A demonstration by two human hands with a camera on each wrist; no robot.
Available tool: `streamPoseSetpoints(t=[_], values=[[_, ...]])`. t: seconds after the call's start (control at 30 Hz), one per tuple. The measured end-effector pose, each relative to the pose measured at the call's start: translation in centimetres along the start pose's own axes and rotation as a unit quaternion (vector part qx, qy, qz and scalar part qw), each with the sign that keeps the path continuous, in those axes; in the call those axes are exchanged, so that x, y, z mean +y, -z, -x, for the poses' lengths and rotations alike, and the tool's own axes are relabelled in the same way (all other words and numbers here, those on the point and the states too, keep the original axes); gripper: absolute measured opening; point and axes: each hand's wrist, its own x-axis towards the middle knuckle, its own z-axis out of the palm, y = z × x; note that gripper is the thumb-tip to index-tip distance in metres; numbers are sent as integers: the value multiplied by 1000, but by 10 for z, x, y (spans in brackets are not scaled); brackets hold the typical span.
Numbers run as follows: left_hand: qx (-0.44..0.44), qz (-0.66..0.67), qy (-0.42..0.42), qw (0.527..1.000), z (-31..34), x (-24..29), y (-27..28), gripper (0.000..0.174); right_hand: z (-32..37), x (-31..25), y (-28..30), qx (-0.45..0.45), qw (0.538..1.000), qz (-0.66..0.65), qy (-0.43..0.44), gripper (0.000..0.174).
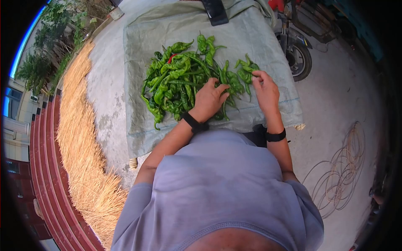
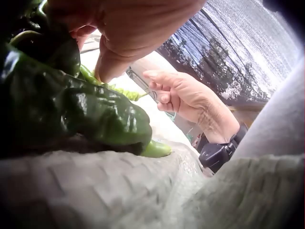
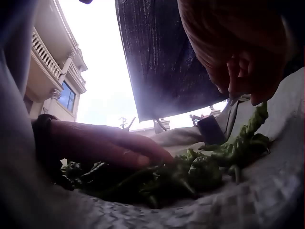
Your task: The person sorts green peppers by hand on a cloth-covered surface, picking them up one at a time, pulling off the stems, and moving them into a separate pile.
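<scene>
Several dark red steps (image 1: 50,167) curve along the far left, with a strip of dry straw (image 1: 83,121) on the ground beside them. Next comes the cloth-covered table (image 1: 138,46), bearing a loose heap of green peppers (image 1: 167,83) with one red pepper (image 1: 171,58) among them. The left hand (image 1: 208,99) is at the heap's right side, fingers bent down onto the peppers; whether they pinch one, I cannot tell. Near the table's far edge lies a dark flat object (image 1: 215,11). A smaller group of peppers (image 1: 245,69) lies farther right, and the right hand (image 1: 266,93) is just beside it, thumb and forefinger close to a pepper; I cannot tell if they pinch it. Past the table stands a wheel (image 1: 299,60), then loops of wire (image 1: 343,167) on the ground.

The left wrist view brings up close a glossy pepper (image 2: 95,112) and the weave of the cloth (image 2: 86,191). The right wrist view shows a building's balcony (image 3: 46,53) clearly. Only the wrist views show the dark sheet (image 3: 162,57) overhead.
</scene>
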Motion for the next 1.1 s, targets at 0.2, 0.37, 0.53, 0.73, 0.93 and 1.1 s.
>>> streamPoseSetpoints(t=[0.2, 0.37, 0.53, 0.73, 0.93, 1.1], values=[[-10, -30, 20, 999, -1, -2, -3, 30, 22, -8, -28, -81, 988, 119, 62, 29], [41, -59, -26, 997, 1, 4, -6, 23, 22, -14, -25, -138, 985, 108, -3, 30], [41, -21, -2, 999, 0, -2, -8, 19, 9, 3, -24, -182, 963, -162, -114, 31], [40, 63, 85, 994, -3, -6, -7, 21, -5, -2, 14, -174, 903, -372, -130, 28], [31, 148, 156, 976, -3, -6, -5, 20, -8, -9, 25, -31, 908, -398, -130, 26], [61, 323, 187, 926, -4, -19, -15, 19, -6, -3, 5, -12, 912, -391, -122, 26]])
